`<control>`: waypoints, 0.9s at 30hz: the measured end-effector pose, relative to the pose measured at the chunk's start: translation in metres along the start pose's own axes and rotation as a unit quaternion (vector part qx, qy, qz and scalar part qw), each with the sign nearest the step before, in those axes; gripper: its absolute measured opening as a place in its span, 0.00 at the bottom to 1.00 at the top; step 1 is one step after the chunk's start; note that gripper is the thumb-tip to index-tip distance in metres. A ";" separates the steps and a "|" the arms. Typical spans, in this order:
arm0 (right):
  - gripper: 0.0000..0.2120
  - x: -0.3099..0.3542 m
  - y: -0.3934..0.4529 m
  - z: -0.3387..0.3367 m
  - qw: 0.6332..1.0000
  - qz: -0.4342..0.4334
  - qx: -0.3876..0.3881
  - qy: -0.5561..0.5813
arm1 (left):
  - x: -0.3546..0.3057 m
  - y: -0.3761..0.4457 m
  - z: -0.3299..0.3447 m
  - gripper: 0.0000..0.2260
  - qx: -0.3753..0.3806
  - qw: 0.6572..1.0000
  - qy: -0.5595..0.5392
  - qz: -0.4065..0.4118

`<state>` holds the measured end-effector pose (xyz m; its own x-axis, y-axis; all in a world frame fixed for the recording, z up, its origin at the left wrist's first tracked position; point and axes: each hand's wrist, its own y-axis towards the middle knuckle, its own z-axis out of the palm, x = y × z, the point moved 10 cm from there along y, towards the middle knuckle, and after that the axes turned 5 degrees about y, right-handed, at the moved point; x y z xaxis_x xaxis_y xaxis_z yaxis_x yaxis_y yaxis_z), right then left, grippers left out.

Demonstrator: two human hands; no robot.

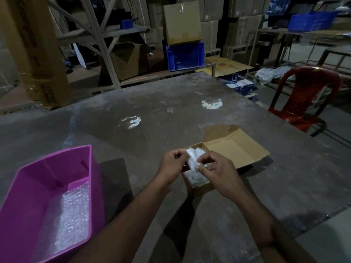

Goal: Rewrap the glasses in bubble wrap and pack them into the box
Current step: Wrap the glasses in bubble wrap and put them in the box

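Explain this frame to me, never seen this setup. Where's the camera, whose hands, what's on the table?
There is no robot here. A person wears a wide-angle camera on the head, looking forward and down, so the two forearms come in from the bottom edge. It is the only view.

Both hands meet over a small open cardboard box on a worn grey table. The left hand and right hand pinch a bubble-wrapped bundle, held right at the box's opening. Whether glasses are inside the wrap cannot be seen.

To the left sits a pink plastic bin with more bubble wrap in it. Behind are a red chair, a blue crate and stacked cartons.
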<state>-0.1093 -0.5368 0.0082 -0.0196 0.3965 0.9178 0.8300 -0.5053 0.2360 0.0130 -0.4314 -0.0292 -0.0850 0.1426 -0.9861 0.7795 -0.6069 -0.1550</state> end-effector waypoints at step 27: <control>0.07 -0.068 0.127 0.044 0.937 -0.001 0.154 -0.313 | -0.003 0.078 -0.028 0.04 -0.074 0.860 0.498 0.078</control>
<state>0.0222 -0.5938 -0.0383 0.2297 0.8180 0.5273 0.9536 -0.2975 0.0461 0.0910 -0.4575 -0.0370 0.5444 0.7131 -0.4417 0.8102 -0.5834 0.0567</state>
